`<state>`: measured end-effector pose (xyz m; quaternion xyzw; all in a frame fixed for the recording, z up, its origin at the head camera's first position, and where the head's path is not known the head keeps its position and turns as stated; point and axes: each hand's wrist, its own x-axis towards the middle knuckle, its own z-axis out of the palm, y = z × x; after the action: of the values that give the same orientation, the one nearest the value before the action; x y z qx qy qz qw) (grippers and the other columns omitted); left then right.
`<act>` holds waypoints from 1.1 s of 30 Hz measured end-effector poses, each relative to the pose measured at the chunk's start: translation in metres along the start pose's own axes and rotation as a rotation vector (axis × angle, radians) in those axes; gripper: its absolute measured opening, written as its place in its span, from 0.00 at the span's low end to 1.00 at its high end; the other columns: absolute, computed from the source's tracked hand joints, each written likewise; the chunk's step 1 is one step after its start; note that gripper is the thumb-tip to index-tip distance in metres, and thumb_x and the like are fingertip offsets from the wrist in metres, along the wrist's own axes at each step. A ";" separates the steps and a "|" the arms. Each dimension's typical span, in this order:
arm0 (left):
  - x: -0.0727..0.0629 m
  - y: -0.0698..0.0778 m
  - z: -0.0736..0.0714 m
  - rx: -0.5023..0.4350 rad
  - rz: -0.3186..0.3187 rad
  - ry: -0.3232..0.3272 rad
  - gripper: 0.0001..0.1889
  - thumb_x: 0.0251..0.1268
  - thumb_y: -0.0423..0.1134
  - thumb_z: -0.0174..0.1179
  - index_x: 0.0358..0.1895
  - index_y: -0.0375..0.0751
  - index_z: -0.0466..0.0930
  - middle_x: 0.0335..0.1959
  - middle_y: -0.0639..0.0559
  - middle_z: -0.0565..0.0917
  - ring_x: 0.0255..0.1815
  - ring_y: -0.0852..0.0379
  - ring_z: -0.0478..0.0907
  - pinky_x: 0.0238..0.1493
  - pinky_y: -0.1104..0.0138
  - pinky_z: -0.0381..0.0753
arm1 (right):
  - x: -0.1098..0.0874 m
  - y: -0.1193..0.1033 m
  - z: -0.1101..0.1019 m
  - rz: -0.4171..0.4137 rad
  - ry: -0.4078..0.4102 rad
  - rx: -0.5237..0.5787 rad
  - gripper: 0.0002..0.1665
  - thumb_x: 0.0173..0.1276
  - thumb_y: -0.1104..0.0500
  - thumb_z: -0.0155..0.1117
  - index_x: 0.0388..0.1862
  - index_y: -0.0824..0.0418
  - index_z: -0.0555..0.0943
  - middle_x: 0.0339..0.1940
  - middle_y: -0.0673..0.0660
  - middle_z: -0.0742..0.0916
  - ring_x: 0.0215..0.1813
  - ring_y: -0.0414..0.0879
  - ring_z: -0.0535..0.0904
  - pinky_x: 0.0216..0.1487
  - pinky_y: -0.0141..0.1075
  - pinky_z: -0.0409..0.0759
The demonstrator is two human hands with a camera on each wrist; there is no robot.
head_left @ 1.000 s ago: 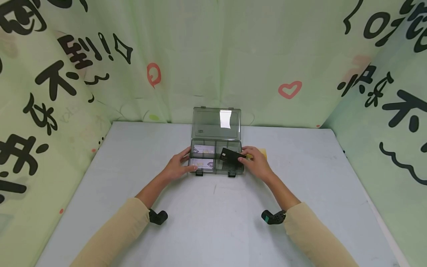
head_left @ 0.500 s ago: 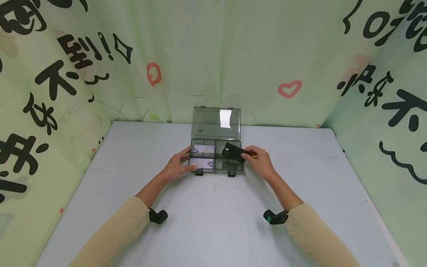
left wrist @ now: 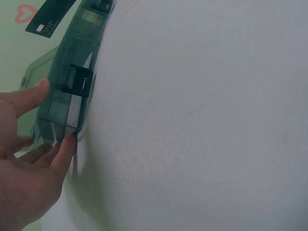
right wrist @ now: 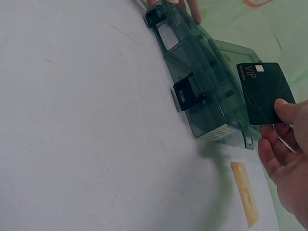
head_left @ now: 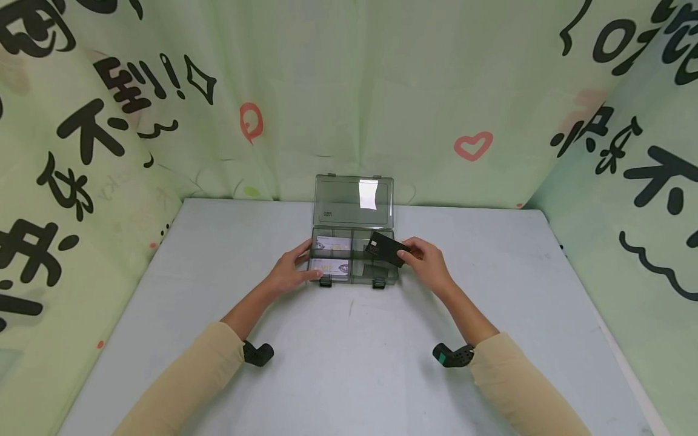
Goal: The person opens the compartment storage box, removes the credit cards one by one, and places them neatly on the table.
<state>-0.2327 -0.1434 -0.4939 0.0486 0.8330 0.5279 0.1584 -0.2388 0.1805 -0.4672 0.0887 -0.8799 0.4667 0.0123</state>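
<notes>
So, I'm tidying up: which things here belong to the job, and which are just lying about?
Belong, I'd say:
black rectangular VIP card, in the right hand
smoky transparent plastic divided box, gripped by the left hand
white printed rectangular cards inside it

Apparently lying about:
flat yellow rectangle on the white table

We see green curtain (head_left: 414,91) across the top and both sides, black lettering (head_left: 85,142) left and right, a red heart (head_left: 474,140) right of upper centre, a white table (head_left: 349,357) below.
</notes>
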 end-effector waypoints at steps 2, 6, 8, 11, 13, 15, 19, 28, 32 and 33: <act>0.000 0.000 0.000 0.001 -0.004 -0.001 0.46 0.60 0.39 0.68 0.78 0.51 0.49 0.79 0.50 0.53 0.77 0.47 0.57 0.73 0.51 0.64 | 0.000 0.000 0.000 0.005 -0.002 0.008 0.11 0.68 0.62 0.63 0.46 0.68 0.81 0.42 0.67 0.86 0.39 0.49 0.84 0.37 0.25 0.78; 0.000 0.000 0.001 0.002 -0.008 0.000 0.46 0.60 0.39 0.68 0.78 0.51 0.49 0.79 0.51 0.54 0.77 0.47 0.57 0.73 0.51 0.63 | -0.001 0.002 -0.002 0.016 -0.003 0.001 0.11 0.69 0.63 0.62 0.47 0.67 0.80 0.43 0.66 0.85 0.38 0.46 0.82 0.36 0.26 0.77; 0.000 0.000 0.001 0.003 -0.009 0.002 0.46 0.60 0.39 0.68 0.78 0.51 0.49 0.79 0.51 0.54 0.77 0.47 0.57 0.73 0.51 0.63 | -0.001 0.004 -0.002 0.019 -0.005 -0.002 0.11 0.70 0.63 0.61 0.48 0.67 0.80 0.44 0.66 0.84 0.37 0.45 0.80 0.36 0.27 0.77; 0.000 0.000 0.001 0.004 -0.010 0.003 0.47 0.59 0.39 0.68 0.78 0.52 0.49 0.79 0.51 0.54 0.77 0.48 0.58 0.73 0.51 0.63 | -0.001 0.007 -0.004 0.029 -0.014 -0.002 0.12 0.71 0.64 0.59 0.50 0.66 0.80 0.44 0.66 0.84 0.37 0.45 0.79 0.36 0.28 0.77; 0.000 0.000 0.001 0.005 -0.010 0.004 0.47 0.59 0.40 0.68 0.78 0.52 0.49 0.79 0.51 0.54 0.77 0.48 0.58 0.73 0.52 0.63 | -0.002 0.008 -0.005 0.038 -0.020 0.006 0.12 0.72 0.64 0.57 0.51 0.66 0.79 0.45 0.66 0.83 0.38 0.46 0.79 0.37 0.28 0.78; 0.000 -0.001 0.001 0.004 -0.008 0.004 0.47 0.59 0.40 0.68 0.78 0.52 0.49 0.79 0.51 0.54 0.77 0.48 0.58 0.73 0.52 0.63 | -0.003 0.009 -0.006 0.051 -0.021 0.010 0.12 0.73 0.64 0.55 0.52 0.66 0.79 0.46 0.67 0.83 0.38 0.47 0.79 0.38 0.29 0.78; 0.000 -0.001 0.000 0.009 -0.004 0.005 0.47 0.59 0.40 0.68 0.78 0.51 0.49 0.79 0.51 0.54 0.77 0.47 0.58 0.73 0.51 0.64 | -0.004 0.010 -0.008 0.070 -0.009 0.020 0.12 0.74 0.65 0.53 0.52 0.67 0.78 0.46 0.67 0.82 0.36 0.44 0.78 0.38 0.29 0.80; 0.000 -0.001 0.000 0.006 -0.010 0.006 0.47 0.59 0.39 0.68 0.78 0.51 0.49 0.79 0.50 0.54 0.77 0.47 0.58 0.73 0.51 0.63 | -0.006 0.012 -0.012 0.081 0.007 0.046 0.14 0.74 0.63 0.55 0.53 0.68 0.78 0.45 0.68 0.82 0.37 0.43 0.78 0.43 0.37 0.85; 0.000 -0.001 0.000 0.002 -0.005 0.003 0.47 0.59 0.39 0.68 0.78 0.51 0.49 0.79 0.51 0.53 0.77 0.47 0.58 0.73 0.52 0.63 | -0.008 0.010 -0.014 0.088 0.016 0.079 0.14 0.73 0.63 0.56 0.53 0.70 0.78 0.45 0.70 0.82 0.37 0.43 0.79 0.46 0.44 0.85; 0.000 -0.001 0.000 0.003 -0.003 0.001 0.47 0.59 0.39 0.68 0.78 0.51 0.49 0.79 0.50 0.53 0.77 0.47 0.58 0.73 0.52 0.63 | -0.008 0.008 -0.014 0.091 0.019 0.092 0.15 0.73 0.64 0.56 0.53 0.71 0.78 0.45 0.70 0.82 0.37 0.44 0.79 0.46 0.46 0.85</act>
<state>-0.2327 -0.1438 -0.4948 0.0472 0.8338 0.5267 0.1585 -0.2330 0.1981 -0.4668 0.0447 -0.8606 0.5073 -0.0046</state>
